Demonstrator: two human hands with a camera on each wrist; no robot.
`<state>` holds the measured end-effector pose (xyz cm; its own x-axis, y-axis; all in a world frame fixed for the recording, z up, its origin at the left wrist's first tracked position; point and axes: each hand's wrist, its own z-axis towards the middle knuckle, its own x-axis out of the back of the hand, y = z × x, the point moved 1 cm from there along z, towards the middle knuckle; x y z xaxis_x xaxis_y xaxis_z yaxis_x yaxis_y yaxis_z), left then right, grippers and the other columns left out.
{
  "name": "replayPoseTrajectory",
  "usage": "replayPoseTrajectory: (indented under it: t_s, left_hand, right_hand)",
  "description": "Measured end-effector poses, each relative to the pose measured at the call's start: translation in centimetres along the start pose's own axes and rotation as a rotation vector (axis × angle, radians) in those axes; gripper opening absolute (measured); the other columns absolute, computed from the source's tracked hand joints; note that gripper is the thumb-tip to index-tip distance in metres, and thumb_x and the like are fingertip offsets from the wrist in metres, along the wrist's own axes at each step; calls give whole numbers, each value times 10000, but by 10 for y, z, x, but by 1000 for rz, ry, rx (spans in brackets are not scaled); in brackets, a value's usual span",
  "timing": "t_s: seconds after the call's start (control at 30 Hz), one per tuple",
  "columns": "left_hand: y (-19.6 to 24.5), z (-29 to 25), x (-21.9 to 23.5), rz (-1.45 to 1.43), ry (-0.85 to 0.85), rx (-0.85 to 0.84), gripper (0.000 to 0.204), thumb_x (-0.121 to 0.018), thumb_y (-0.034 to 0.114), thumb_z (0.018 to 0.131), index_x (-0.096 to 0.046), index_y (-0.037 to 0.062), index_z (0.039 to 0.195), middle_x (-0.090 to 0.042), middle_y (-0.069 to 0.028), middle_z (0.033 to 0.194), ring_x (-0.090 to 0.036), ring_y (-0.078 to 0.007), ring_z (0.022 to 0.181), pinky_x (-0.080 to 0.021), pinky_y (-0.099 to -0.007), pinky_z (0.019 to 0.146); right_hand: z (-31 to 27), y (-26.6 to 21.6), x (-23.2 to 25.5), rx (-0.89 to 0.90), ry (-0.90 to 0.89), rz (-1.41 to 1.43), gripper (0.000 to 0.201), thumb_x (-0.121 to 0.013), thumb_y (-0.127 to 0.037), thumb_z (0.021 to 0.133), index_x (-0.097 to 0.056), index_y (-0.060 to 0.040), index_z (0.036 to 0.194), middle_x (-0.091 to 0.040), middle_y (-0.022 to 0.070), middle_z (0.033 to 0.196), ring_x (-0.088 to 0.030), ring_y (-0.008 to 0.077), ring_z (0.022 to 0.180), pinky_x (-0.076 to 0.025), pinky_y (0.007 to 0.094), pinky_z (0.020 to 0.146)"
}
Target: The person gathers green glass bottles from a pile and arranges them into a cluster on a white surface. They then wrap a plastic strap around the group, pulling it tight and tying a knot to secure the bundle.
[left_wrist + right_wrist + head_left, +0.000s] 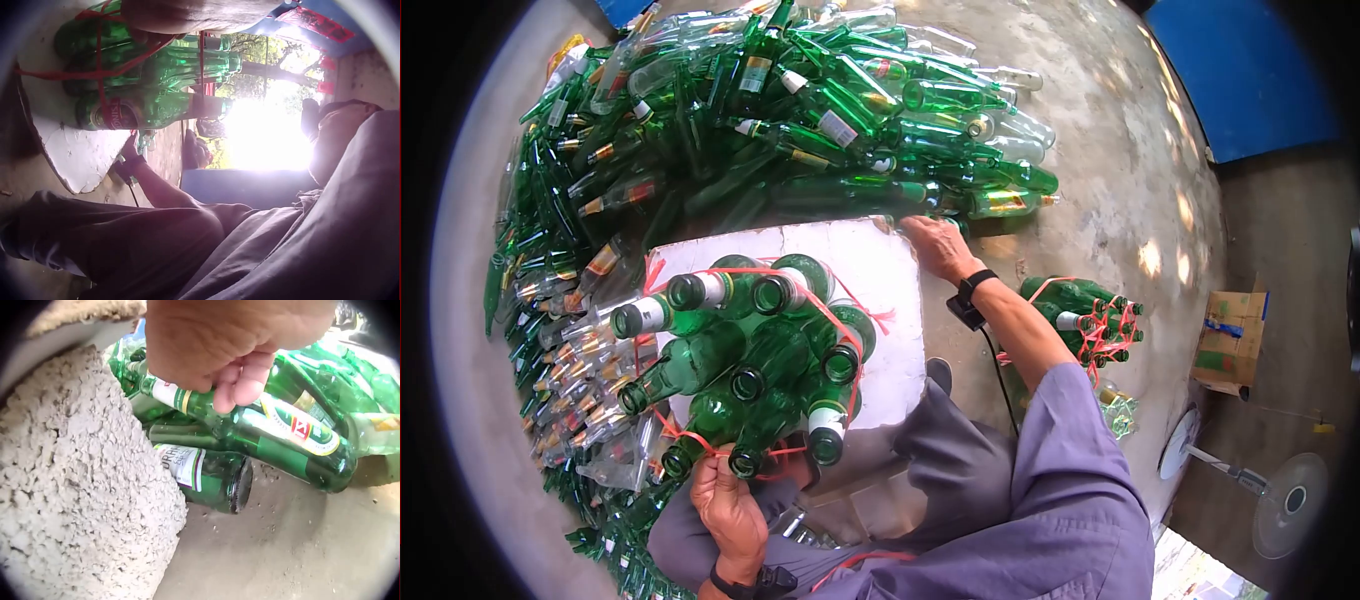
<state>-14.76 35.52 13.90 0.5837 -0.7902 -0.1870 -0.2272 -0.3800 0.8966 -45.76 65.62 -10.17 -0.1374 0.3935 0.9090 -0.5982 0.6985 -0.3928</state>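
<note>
A cluster of green glass bottles (770, 355) stands upright on a white-topped block (890, 290), with red plastic twine (855, 300) looped round it. At the cluster's near edge my left hand (732, 510) pinches the twine between thumb and fingers. My right hand (940, 248) is past the block's far right corner, beside the bottle pile. In the right wrist view, its curled fingers (247, 381) overlap a lying green bottle (287, 434) with a red and white label; I cannot tell whether they hold anything. Beneath lies another green bottle (215, 478), partly hidden by the block's rough side.
A large heap of loose bottles (830, 110) spreads over the floor, behind and left of the block. To the right lies a tied bundle of green bottles (1090, 320). Farther right are a cardboard box (1230, 340) and a standing fan (1290, 500).
</note>
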Motion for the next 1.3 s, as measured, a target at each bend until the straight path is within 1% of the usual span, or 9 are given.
replayPoseTrajectory:
  t_s: [0.1, 0.17, 0.27, 0.47, 0.53, 0.77, 0.87, 0.93, 1.3]
  left_hand:
    - [-1, -1, 2, 20, 18, -3, 177, -524, 124, 1007, -616, -25, 1038, -653, -85, 1022, -599, -150, 931, -463, -299, 895]
    - [0, -1, 0, 11, 21, -2, 176, -527, 126, 1005, -614, -25, 1029, -653, -85, 1013, -597, -147, 919, -464, -297, 887]
    - [4, -2, -7, 7, 43, -1, 179, -534, 134, 1002, -613, -26, 1008, -654, -83, 992, -595, -144, 892, -467, -295, 867]
    - [-1, 0, -1, 53, 95, -27, 197, -544, 147, 997, -616, -35, 974, -656, -78, 935, -586, -136, 844, -468, -284, 806]
    - [-3, 0, 11, -1, -76, 6, 322, -556, 103, 967, -540, -27, 1261, -627, -117, 1189, -608, -212, 1071, -466, -351, 980]
    - [-7, -2, 13, 44, 37, -19, 304, -545, 83, 964, -549, -24, 1248, -627, -117, 1189, -611, -210, 1066, -472, -345, 974]
    - [-2, 0, 5, -18, -52, -19, 297, -548, 77, 965, -553, -24, 1245, -626, -115, 1187, -612, -206, 1064, -474, -342, 973]
    - [2, 1, -9, 57, 80, -40, 197, -531, 144, 1005, -612, -34, 983, -653, -89, 961, -599, -142, 857, -484, -286, 818]
    - [-4, 1, 0, 1, 5, -67, 156, -544, 124, 1005, -633, -3, 1012, -635, -39, 961, -565, -105, 878, -434, -251, 857]
  right_hand:
    - [-16, 22, 10, -257, 318, -41, 123, -648, -110, 795, -697, -89, 906, -713, 119, 861, -693, 318, 782, -563, 417, 676]
    - [-15, 49, 26, -502, 340, -197, 243, -594, -124, 836, -660, -92, 1067, -705, 134, 895, -686, 338, 798, -559, 428, 695]
    - [-3, 88, 48, -638, 283, -254, 479, -552, -103, 841, -481, -34, 1310, -579, 195, 1264, -653, 381, 960, -540, 468, 811]
    - [27, 137, 54, -631, 42, -245, 442, -514, 12, 823, -441, -17, 1259, -518, 210, 1272, -614, 421, 1023, -514, 520, 852]
    - [30, 143, 52, -608, 85, -255, 356, -507, 26, 829, -465, -22, 1179, -531, 218, 1209, -616, 418, 1006, -516, 518, 840]
    - [6, 152, 42, -551, -59, -489, 234, -562, -8, 828, -531, -4, 1060, -551, 199, 1093, -640, 358, 949, -557, 453, 766]
    - [-9, 152, 52, -487, 32, -538, 217, -559, -12, 836, -536, -10, 1052, -562, 170, 1070, -651, 333, 927, -565, 428, 759]
    - [-16, 157, 66, -505, 107, -530, 197, -542, -8, 841, -528, -10, 1037, -566, 176, 1067, -654, 347, 919, -563, 439, 756]
    - [-37, 126, 152, -626, 436, -415, 182, -615, -135, 887, -558, -13, 1010, -616, 224, 1009, -627, 411, 917, -523, 471, 758]
